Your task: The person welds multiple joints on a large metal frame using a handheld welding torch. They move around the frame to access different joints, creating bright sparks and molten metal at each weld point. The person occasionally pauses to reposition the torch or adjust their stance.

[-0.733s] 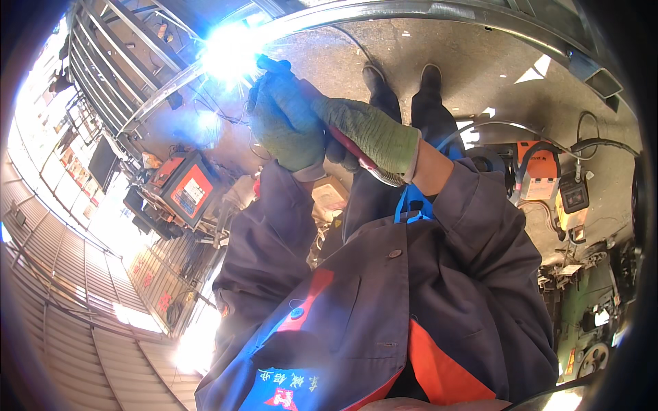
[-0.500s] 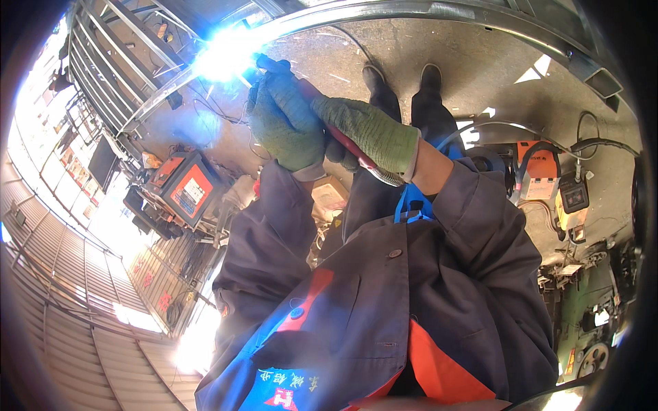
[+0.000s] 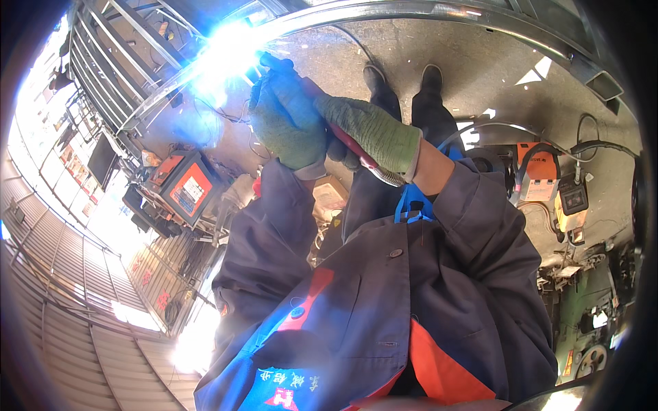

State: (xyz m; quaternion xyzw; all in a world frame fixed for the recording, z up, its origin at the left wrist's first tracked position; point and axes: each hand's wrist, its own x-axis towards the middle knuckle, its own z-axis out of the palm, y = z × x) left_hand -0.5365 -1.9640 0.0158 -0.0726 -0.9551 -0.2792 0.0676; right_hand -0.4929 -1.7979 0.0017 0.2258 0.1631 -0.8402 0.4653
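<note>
My right hand (image 3: 373, 133), in a green work glove, is closed round the red handle of a welding torch (image 3: 355, 148). A ribbed cable leaves the handle's rear end. Also gloved in green, my left hand (image 3: 284, 123) is closed round the torch's front part, its fingertips up by the dark nozzle. Just beyond the nozzle a blue-white arc (image 3: 233, 53) glares and throws sparks to the right. The glare hides the torch tip and the spot being welded. It sits at a curved metal frame (image 3: 411, 11), where that meets a barred metal panel (image 3: 113, 58).
An orange-and-black machine (image 3: 181, 188) stands at left. On the right are an orange-and-white machine (image 3: 538, 168), a yellow unit with a dark gauge face (image 3: 574, 198) and looping cables. A cardboard box (image 3: 330, 194) lies by my legs. My feet (image 3: 430, 75) stand on the concrete floor.
The arc's glare has grown and shifted slightly right, with more sparks flying. Both hands have moved very slightly right together with the torch, their grip unchanged.
</note>
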